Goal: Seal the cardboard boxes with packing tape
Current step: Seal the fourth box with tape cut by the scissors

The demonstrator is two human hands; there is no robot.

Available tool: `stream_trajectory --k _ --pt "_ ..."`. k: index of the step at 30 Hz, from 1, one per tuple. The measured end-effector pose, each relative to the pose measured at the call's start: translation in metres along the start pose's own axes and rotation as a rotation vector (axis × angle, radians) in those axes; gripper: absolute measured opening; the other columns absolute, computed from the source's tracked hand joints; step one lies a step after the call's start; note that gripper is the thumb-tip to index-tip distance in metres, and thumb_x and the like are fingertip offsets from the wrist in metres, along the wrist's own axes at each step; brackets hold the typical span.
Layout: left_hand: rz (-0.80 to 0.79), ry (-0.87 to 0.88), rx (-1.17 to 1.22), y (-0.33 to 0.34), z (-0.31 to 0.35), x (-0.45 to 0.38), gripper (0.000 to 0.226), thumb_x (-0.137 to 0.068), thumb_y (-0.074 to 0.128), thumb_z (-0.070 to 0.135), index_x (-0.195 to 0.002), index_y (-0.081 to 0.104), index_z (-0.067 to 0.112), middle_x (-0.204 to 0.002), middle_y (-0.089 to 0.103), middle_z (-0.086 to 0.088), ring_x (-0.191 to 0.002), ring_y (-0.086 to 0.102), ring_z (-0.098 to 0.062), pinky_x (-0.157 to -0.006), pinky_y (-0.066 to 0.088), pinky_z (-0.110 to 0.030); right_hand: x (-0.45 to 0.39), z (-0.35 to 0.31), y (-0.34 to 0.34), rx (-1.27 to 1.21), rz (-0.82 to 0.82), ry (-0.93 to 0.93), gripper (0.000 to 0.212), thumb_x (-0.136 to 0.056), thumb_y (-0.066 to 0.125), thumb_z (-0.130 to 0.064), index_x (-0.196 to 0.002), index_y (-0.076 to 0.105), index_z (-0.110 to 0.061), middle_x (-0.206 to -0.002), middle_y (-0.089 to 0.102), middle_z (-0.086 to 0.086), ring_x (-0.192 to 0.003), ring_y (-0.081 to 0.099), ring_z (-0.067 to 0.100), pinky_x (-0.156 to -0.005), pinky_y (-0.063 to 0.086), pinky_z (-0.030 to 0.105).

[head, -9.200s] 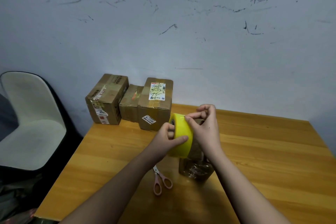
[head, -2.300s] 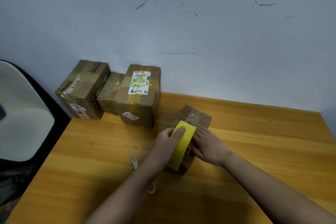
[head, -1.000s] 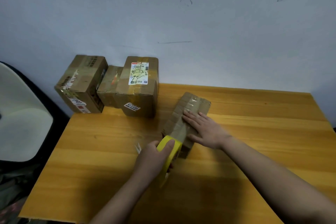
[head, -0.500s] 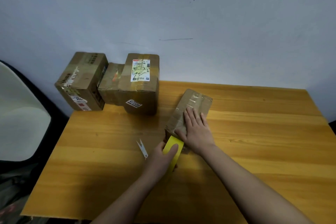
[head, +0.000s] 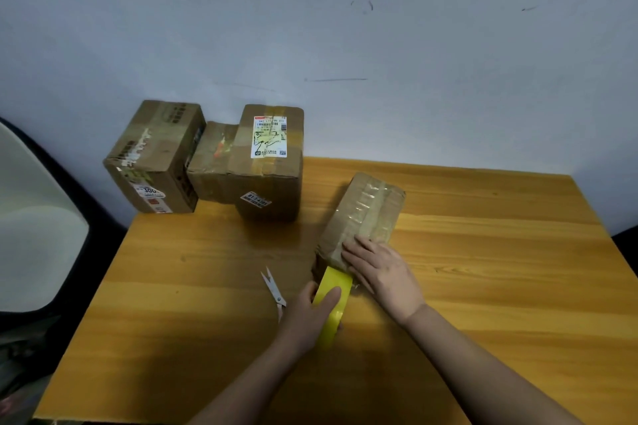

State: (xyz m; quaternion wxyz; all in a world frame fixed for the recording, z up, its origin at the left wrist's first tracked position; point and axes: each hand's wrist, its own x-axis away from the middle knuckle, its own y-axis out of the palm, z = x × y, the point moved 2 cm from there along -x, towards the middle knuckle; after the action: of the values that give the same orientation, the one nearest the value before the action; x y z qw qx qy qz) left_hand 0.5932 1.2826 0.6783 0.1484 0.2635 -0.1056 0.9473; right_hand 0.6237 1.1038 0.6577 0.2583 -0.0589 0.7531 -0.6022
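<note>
1. Wooden table top (head: 483,269), orange-brown, carries everything. I'd judge the step in hand is laying clear tape along the small brown cardboard box (head: 362,217) under my R hand; three bigger taped brown cardboard boxes (head: 266,162) sit well beyond my L hand, at the wall.
2. To do it well, I think: keep the strip taut and straight down the seam, roll low and close to the box's near end, palm flat on top so the box can't skid, then rub the tape down w/ no bubbles before cutting.
3. R hand (head: 383,272): spread flat, fingers straight, pressing the near part of the box top. Holds nothing.
4. L hand (head: 310,317): curled round the yellow roll of packing tape (head: 333,304), thumb lying over its outer face, roll on edge just off the box's near end, touching or almost touching it – can't tell which.
5. Small scissors (head: 274,290), blades parted, lie on the table just left of my L hand; handles hidden behind it. Close enough to grab for the cut.
</note>
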Motion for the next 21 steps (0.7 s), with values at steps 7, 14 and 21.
stream_trajectory --k 7,14,21 --pt "-0.161 -0.033 -0.013 0.002 -0.011 -0.013 0.058 -0.061 0.060 0.062 -0.103 0.053 0.023 -0.078 0.074 -0.007 -0.080 0.071 -0.026 -0.092 0.049 -0.053 -0.015 0.002 0.003 -0.204 -0.213 0.262 0.064 -0.092 0.022 -0.060 -0.147 0.037 -0.031 -0.155 0.028 -0.016 -0.143 0.023 0.005 -0.112 0.011 0.019" --pt "-0.059 -0.003 -0.153 0.004 0.003 -0.009 0.054 -0.066 0.051 0.068 -0.096 0.056 0.023 -0.076 0.073 0.000 -0.070 0.072 -0.016 -0.086 0.053 -0.047 -0.017 0.005 0.003 -0.147 -0.218 0.246 0.067 -0.088 0.029 -0.062 -0.143 0.045 -0.028 -0.153 0.036 -0.012 -0.139 0.034 0.012 -0.108 0.018 0.022" --pt "-0.002 -0.227 -0.090 0.011 -0.088 -0.056 0.093 -0.040 0.056 0.096 -0.098 0.063 0.024 -0.091 0.073 -0.014 -0.095 0.067 -0.037 -0.100 0.043 -0.056 -0.014 0.004 0.003 -0.095 -0.217 0.232 0.058 -0.092 0.036 -0.053 -0.138 0.053 -0.022 -0.147 0.046 -0.005 -0.131 0.049 0.019 -0.107 0.033 0.032"
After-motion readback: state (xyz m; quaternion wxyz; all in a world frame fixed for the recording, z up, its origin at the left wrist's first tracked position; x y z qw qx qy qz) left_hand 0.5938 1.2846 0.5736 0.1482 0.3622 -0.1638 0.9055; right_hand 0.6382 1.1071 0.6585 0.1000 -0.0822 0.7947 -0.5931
